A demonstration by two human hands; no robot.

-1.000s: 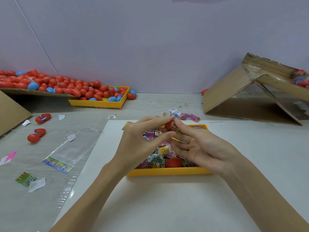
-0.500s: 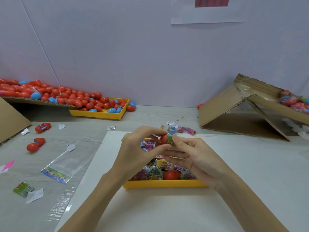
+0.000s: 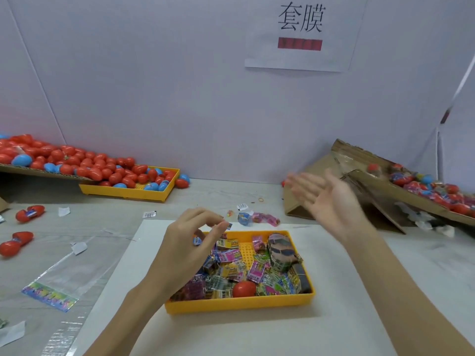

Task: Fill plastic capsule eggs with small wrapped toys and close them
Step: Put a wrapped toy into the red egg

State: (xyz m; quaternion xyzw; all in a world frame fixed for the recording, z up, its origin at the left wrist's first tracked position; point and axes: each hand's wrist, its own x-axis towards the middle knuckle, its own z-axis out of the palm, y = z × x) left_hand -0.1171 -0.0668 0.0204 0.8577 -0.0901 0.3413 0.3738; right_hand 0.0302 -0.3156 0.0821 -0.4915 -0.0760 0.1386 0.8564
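Hands empty: right hand (image 3: 326, 199) splayed toward the cardboard chute (image 3: 385, 186) of filled eggs, left hand (image 3: 190, 242) loosely curled over the toy tray (image 3: 239, 303). Next, probably: fetch an empty egg (image 3: 244, 289).

Both forearms are bare to the frame's edge, with no sleeve showing. The left hand (image 3: 191, 242) and right hand (image 3: 326, 201) are bare too, slim with long fingers and short nails.

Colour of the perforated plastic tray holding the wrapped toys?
Yellow-orange perforated plastic tray; head view shows it best.
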